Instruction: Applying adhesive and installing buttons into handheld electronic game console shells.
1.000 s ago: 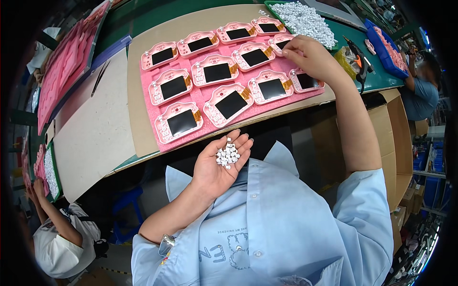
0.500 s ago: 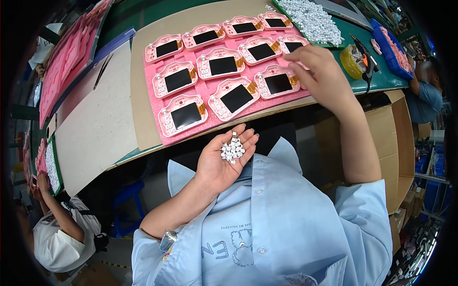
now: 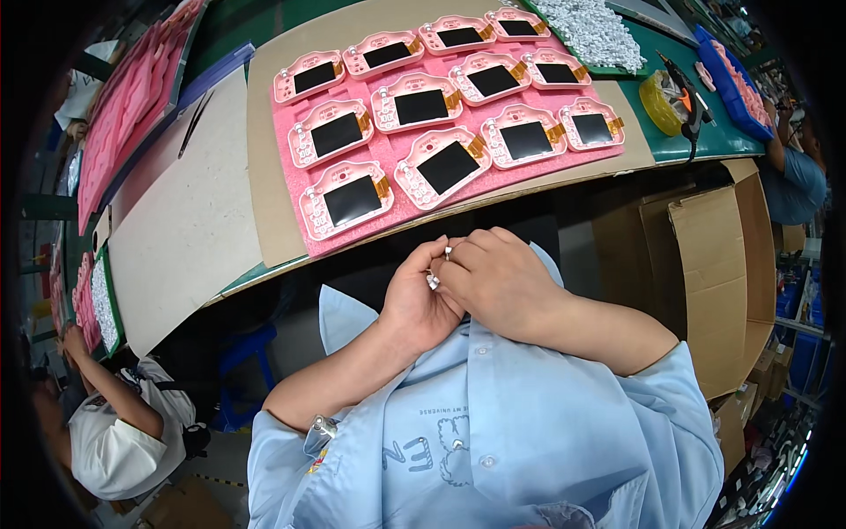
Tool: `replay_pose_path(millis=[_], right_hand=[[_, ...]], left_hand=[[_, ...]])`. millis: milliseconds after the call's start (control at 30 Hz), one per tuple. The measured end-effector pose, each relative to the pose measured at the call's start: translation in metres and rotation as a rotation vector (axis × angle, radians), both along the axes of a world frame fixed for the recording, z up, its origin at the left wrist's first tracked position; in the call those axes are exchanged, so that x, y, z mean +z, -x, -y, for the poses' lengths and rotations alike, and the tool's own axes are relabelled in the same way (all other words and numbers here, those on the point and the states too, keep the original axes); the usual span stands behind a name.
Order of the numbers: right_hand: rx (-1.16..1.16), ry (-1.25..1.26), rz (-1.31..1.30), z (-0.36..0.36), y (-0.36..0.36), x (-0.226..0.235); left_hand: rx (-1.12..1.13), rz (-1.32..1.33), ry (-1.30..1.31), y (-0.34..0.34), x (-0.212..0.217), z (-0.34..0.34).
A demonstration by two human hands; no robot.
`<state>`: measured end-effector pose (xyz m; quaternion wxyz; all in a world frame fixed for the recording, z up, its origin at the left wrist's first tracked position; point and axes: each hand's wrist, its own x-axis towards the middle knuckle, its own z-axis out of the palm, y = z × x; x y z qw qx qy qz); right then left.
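Observation:
My left hand (image 3: pixel 419 304) is cupped palm up in front of my shirt, holding a handful of small white plastic buttons (image 3: pixel 433 282). Over that palm lies my right hand (image 3: pixel 502 278), its fingers bent down into the buttons. A white button shows at the edge of its fingers; the fingertips are hidden, so I cannot tell what they grip. Beyond both hands, a pink foam tray (image 3: pixel 405 201) on the bench holds rows of pink handheld console shells (image 3: pixel 346 201). Each shell has a black screen (image 3: pixel 351 202) and an orange ribbon cable; small white parts sit in the shells.
A green tray of white buttons (image 3: pixel 590 35) stands at the back right. Near it are a yellow tub (image 3: pixel 659 104), a black glue gun (image 3: pixel 692 110) and a blue bin (image 3: pixel 731 88). Cardboard boxes (image 3: pixel 714 282) stand at right. A co-worker in white (image 3: pixel 128 432) sits at left.
My right hand has come back from the shells at the right of the foam tray to my left palm. My left fingers have curled more around the buttons.

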<state>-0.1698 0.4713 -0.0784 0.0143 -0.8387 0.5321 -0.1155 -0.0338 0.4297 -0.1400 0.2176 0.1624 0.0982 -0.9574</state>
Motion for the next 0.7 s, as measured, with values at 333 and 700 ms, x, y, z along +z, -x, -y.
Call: replay_pose_path(millis=[333, 700], right_hand=[[0.028, 0.11, 0.197, 0.001, 0.006, 0.006], [0.001, 0.035, 0.311, 0.0, 0.008, 0.008]], left_hand=[[0.109, -0.004, 0.035, 0.002, 0.012, 0.002], [0.108, -0.107, 0.038, 0.004, 0.008, 0.0]])
